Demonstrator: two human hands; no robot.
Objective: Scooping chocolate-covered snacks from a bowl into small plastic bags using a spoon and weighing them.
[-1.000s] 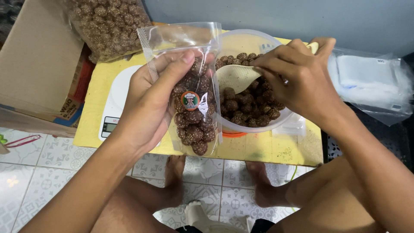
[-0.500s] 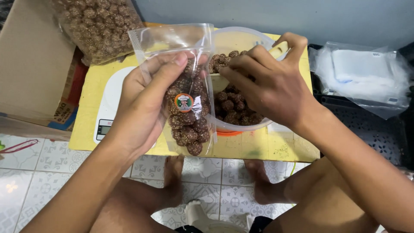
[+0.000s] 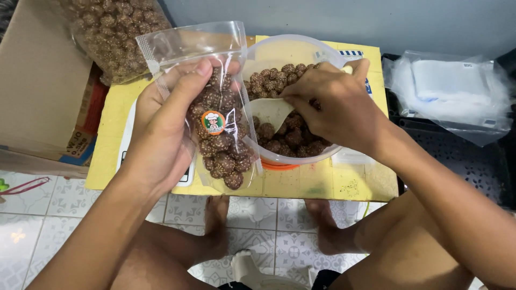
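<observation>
Filling step, seen from the head. Left hand clamps a clear pouch, part-filled with brown sesame-coated balls and held upright over the yellow counter. Right hand grips a pale scoop dipped into the plastic bowl of the same balls. A fresh load presumably needs lifting cleanly into the pouch mouth. Beyond: bulk bag, cardboard box.

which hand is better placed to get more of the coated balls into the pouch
Right. The right hand already holds the pale scoop down in the clear bowl among the balls, beside the clear pouch. The left hand is taken up gripping that pouch.
</observation>
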